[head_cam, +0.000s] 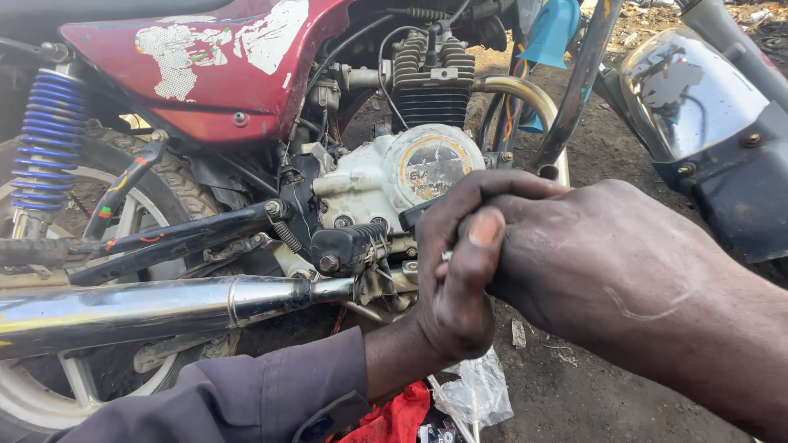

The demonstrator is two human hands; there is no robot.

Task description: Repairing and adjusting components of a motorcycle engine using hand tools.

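Note:
My left hand [450,287] reaches up from a grey sleeve and wraps around the fingers of my right hand [591,254], thumb pressed on top. Both are clasped tight just right of the black ribbed footpeg [349,246] of a red motorcycle, below its white engine cover [386,176]. A small bit of metal [446,256] shows at the edge of the clasp. What my right hand's fingers hold is hidden inside the left hand.
The chrome exhaust pipe [164,305] runs along the lower left, with the rear wheel [49,385] and a blue shock spring [45,135] behind it. Another vehicle's chrome part [689,90] sits at the upper right. A red rag [398,418] and clear plastic [476,394] lie on the dirt.

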